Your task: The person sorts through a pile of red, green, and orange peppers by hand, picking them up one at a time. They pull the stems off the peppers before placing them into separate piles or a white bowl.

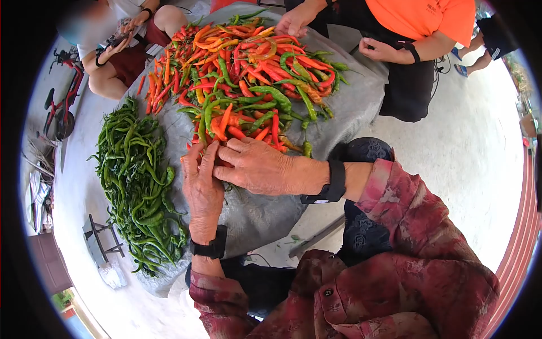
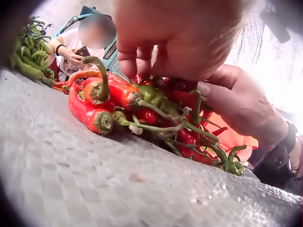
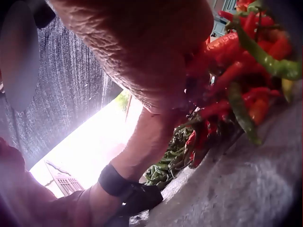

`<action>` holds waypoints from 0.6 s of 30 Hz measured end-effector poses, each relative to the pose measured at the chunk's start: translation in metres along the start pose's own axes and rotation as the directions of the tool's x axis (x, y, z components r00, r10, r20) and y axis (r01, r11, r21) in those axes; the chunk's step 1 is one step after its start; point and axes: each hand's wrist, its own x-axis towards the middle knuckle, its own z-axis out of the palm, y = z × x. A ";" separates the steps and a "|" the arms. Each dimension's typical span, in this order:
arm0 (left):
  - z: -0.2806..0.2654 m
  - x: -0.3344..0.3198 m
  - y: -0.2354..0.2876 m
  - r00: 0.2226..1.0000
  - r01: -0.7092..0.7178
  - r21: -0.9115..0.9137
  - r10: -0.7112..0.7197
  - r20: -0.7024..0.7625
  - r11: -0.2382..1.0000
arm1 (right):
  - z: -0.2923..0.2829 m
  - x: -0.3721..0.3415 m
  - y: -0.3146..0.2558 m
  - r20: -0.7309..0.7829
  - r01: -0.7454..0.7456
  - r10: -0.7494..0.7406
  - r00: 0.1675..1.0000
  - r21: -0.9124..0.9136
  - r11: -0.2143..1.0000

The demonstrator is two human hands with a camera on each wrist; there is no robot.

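At the near edge of a big heap of red, orange and green chili peppers, both hands come together. My left hand has its fingers pointing away from me, down onto the peppers. The right hand reaches in from the right, its fingertips close by the left fingers. In the left wrist view, red peppers with green stems lie just below the left hand, and the thumb of the right hand shows beside them. Peppers and knuckles hide the fingertips, so I cannot tell what they hold.
A long pile of green chili peppers lies to the left on the same grey sheet. Across the heap, a person in an orange shirt reaches toward it. Another person sits at upper left holding a phone. A small stool stands left.
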 end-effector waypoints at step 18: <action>0.003 0.003 -0.009 0.999 -0.009 0.049 0.007 0.037 0.999 | -0.040 -0.032 0.070 0.130 -0.344 0.325 0.937 0.169 0.924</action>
